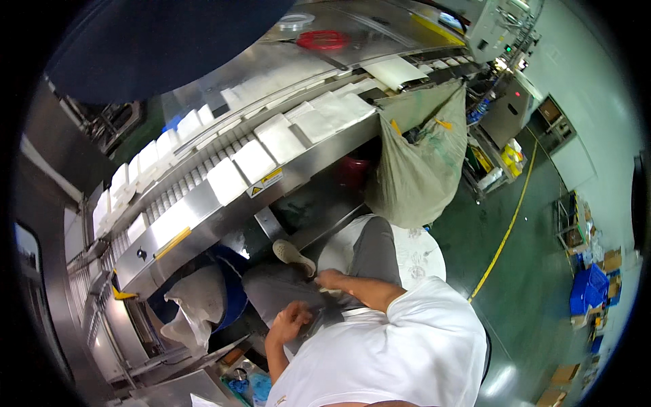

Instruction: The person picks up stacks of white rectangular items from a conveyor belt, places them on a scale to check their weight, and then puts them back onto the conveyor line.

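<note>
I am seated, with my grey trousers (376,247) and a pale shoe (293,256) below me. Over my lap, my left hand (290,321) hovers near the thigh, its fingers loosely bent and somewhat apart, with nothing visible in them. My right hand (330,279) rests at my lower leg, close to the shoe. Its fingers are closed, and what they grip, if anything, is hidden. Ahead of both hands runs a roller conveyor (203,173) carrying flat white packs (253,160) along its near side.
A grey-green cloth sack (420,169) hangs at the conveyor's right end. Beside my legs is a white round surface (424,256). A blue bin (234,288) with a pale bag (193,305) stands at the left. Red tubing (322,40) lies on the metal top beyond.
</note>
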`<state>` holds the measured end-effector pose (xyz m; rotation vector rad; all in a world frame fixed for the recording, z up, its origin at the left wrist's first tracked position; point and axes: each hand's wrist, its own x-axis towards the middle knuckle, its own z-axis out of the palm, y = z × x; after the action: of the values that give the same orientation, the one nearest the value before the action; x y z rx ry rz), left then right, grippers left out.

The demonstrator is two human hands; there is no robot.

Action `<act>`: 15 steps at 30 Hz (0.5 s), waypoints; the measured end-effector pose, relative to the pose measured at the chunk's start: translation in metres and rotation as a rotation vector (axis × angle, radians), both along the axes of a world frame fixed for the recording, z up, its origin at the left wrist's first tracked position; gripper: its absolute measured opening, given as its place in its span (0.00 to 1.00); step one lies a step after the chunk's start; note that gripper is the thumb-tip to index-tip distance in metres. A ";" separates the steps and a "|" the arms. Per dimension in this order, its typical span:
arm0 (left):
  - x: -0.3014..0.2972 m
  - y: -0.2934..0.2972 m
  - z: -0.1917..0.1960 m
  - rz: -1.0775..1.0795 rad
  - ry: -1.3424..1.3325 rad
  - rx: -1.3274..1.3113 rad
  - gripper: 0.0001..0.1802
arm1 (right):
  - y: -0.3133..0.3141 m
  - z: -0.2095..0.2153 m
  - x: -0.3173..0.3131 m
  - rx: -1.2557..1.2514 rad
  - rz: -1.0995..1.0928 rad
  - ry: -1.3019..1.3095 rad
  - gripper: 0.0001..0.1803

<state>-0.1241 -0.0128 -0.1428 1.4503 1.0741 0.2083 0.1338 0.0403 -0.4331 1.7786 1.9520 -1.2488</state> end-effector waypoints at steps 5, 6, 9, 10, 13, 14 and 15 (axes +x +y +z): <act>-0.005 -0.012 -0.013 0.033 -0.022 -0.041 0.19 | 0.000 0.026 -0.019 0.052 0.059 0.058 0.27; -0.007 -0.016 -0.019 0.050 -0.020 -0.057 0.19 | 0.003 0.046 -0.028 0.022 0.052 0.022 0.27; 0.003 -0.019 -0.023 0.046 -0.029 -0.069 0.19 | -0.001 0.056 -0.021 0.043 0.030 0.073 0.27; 0.010 -0.019 -0.023 0.046 -0.034 -0.068 0.19 | -0.004 0.054 -0.019 0.047 -0.053 0.093 0.27; 0.032 -0.014 -0.021 -0.010 -0.026 -0.048 0.19 | -0.006 0.037 -0.008 0.091 0.064 0.093 0.27; 0.044 -0.010 -0.021 -0.048 0.007 -0.030 0.19 | -0.007 0.024 -0.003 0.065 -0.041 0.117 0.27; 0.056 -0.006 -0.023 -0.086 0.038 -0.010 0.20 | -0.012 0.012 0.006 0.095 -0.073 0.136 0.28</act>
<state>-0.0679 -0.0189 -0.1654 1.4931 1.0393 0.1139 0.1400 0.0281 -0.4209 1.8717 2.0681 -1.3549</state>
